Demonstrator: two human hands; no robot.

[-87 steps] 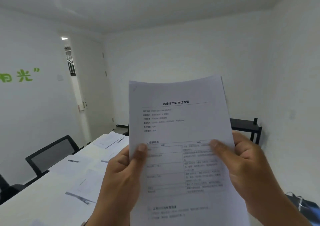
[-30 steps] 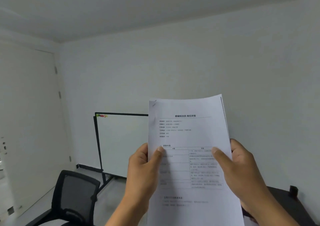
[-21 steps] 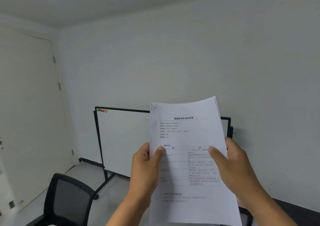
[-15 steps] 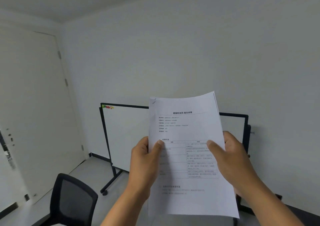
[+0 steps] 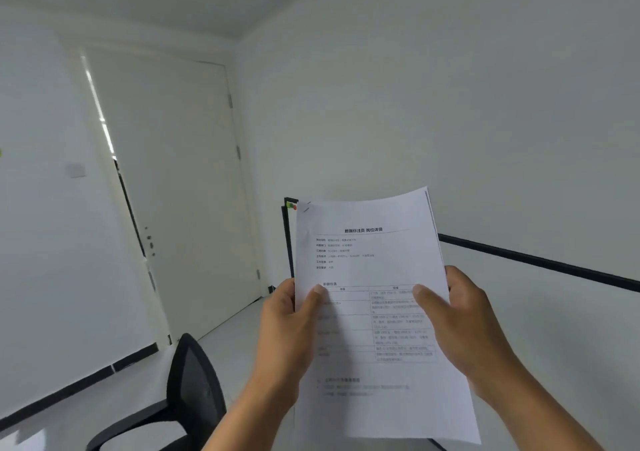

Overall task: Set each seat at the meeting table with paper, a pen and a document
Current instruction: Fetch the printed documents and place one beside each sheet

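A stapled stack of printed documents (image 5: 370, 256) stands upright in front of me, with a heading and a table on the top sheet. My left hand (image 5: 287, 333) grips its left edge, thumb on the front page. My right hand (image 5: 460, 326) grips the right edge, thumb laid across the table on the page. The meeting table, the pens and the loose paper are out of view.
A black mesh office chair (image 5: 187, 391) stands at the lower left. A black-framed whiteboard (image 5: 533, 260) runs behind the documents to the right. A white door (image 5: 180, 187) stands ajar at the left, and the floor (image 5: 114, 391) is pale grey.
The view has swung off the meeting table to the whiteboard, then leftward, bringing the door into view. Both hands keep the same hold on the documents.
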